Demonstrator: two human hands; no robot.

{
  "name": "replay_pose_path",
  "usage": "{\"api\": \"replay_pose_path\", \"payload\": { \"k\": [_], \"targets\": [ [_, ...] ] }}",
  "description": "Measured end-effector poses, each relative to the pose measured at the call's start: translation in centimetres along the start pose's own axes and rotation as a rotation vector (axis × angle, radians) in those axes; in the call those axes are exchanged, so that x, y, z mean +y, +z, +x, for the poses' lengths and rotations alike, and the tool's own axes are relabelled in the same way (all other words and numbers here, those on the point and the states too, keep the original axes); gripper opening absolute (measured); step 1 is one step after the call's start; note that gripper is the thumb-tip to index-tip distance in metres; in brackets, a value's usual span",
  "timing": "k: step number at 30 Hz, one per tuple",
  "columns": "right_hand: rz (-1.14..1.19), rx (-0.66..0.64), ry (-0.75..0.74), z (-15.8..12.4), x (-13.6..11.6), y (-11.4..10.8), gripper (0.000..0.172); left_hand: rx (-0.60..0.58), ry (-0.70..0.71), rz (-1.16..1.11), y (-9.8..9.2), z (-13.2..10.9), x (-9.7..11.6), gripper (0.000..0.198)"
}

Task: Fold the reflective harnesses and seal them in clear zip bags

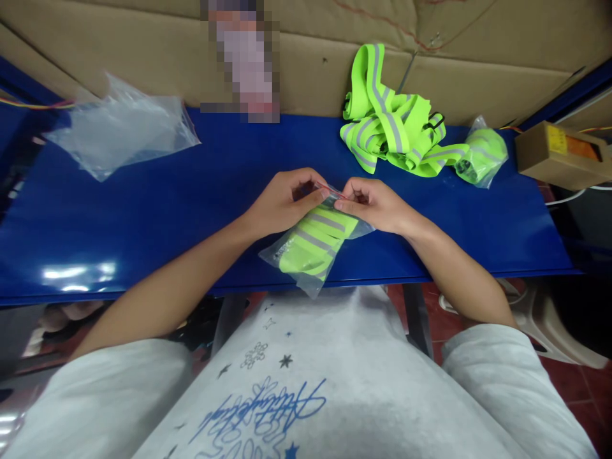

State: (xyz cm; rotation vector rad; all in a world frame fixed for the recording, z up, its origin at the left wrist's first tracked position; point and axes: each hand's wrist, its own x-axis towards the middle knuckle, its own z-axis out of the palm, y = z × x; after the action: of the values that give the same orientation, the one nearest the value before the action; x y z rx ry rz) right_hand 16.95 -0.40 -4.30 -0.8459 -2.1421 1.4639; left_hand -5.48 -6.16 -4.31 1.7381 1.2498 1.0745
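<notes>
Both hands pinch the red-lined top edge of a clear zip bag (313, 280), one at each side. My left hand (291, 197) is closed on the left part of that edge, with the thumb along the top. My right hand (373, 203) grips the edge a little to the right. Inside the bag lies a folded neon yellow reflective strap (313, 245) with grey stripes. The bag hangs slightly over the table's front edge. Whether its seal is closed cannot be made out under the fingers.
On the blue table (191, 236), a heap of neon reflective straps (396, 131) lies at the back right. Beside it sits a bagged strap (482, 153), then a small cardboard box (559, 153). Clear plastic bags (129, 131) are stacked back left. Cardboard (306, 57) lines the rear.
</notes>
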Motion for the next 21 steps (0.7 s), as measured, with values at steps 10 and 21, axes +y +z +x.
{"api": "replay_pose_path", "payload": {
  "k": [10,21],
  "targets": [
    [0.03,0.011,-0.022,-0.4,-1.3,-0.3,0.045,0.026,-0.036,-0.133,-0.5,0.3,-0.2,0.038],
    [-0.105,0.155,-0.065,-1.1,-1.2,0.3,0.034,-0.123,-0.026,-0.249,-1.6,0.6,0.3,0.044]
  ]
}}
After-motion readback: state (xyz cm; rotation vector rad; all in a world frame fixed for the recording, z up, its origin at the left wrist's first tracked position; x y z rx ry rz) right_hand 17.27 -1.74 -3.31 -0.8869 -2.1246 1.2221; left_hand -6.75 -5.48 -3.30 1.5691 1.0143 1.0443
